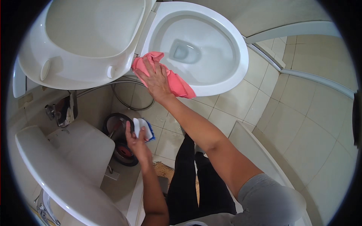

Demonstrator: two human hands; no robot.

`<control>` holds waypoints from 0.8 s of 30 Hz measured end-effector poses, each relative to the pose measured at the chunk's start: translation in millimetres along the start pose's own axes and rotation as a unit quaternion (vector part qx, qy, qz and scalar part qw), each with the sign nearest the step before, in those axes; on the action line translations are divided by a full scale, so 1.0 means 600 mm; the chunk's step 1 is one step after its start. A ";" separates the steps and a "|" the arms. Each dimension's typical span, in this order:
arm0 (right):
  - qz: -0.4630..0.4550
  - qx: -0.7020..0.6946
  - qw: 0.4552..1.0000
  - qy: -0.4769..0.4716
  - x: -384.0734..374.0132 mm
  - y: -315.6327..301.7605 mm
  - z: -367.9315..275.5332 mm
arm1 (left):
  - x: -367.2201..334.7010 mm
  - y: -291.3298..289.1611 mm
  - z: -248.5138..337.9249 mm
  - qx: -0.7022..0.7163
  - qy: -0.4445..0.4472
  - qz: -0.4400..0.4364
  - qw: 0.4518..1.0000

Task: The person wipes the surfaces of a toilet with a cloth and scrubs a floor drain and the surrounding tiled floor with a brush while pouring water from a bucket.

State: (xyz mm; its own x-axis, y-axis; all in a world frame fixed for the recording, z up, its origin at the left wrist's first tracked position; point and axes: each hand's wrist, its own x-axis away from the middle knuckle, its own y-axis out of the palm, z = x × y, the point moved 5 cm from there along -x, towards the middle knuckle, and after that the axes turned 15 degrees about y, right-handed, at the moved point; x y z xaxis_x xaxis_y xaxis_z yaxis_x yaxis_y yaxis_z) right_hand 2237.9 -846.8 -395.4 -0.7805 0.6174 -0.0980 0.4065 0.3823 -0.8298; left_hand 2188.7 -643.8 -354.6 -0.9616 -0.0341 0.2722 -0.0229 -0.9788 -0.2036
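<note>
A pink cloth [175, 83] lies draped over the near left rim of the white toilet bowl [241, 62], partly hanging over its outer edge. My right hand [155, 81] presses down on this cloth with the fingers stretched across it, close to the seat hinge. Lower and to the left, my left hand [136, 142] grips a scrubbing brush [142, 129] with a white body and blue bristles, held up above the floor. Part of its grip is hidden by my fingers. Water stands at the bottom of the bowl.
The raised toilet seat and lid [81, 66] stand at the upper left. A white washbasin [56, 177] fills the lower left. Between them are a hose [132, 109] and a dark round-wheeled object [124, 152] on the tiles. A glass partition's curved rail [320, 81] runs along the right.
</note>
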 end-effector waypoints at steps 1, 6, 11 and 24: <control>-0.010 0.005 1.000 -0.007 0.003 0.004 -0.002 | -0.016 -0.005 -0.001 0.020 -0.004 0.003 1.000; 0.000 -0.018 0.994 -0.105 0.112 -0.130 0.152 | -0.056 -0.045 -0.010 0.036 -0.004 0.057 0.998; 0.029 0.068 0.996 0.051 0.019 -0.257 0.362 | -0.049 0.014 0.026 0.078 -0.044 0.013 0.996; 0.090 0.134 0.939 -0.302 -0.391 0.019 0.155 | -0.087 0.030 0.015 0.301 -0.134 0.035 0.944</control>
State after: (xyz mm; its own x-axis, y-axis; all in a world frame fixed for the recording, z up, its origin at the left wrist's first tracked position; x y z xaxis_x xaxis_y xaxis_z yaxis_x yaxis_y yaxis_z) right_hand 2381.2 -1051.3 -432.9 -0.8704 0.1211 -0.4773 0.4873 0.0724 -0.8702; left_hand 2241.0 -661.5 -364.0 -0.8500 -0.0731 0.5217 0.2743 -0.9069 0.3198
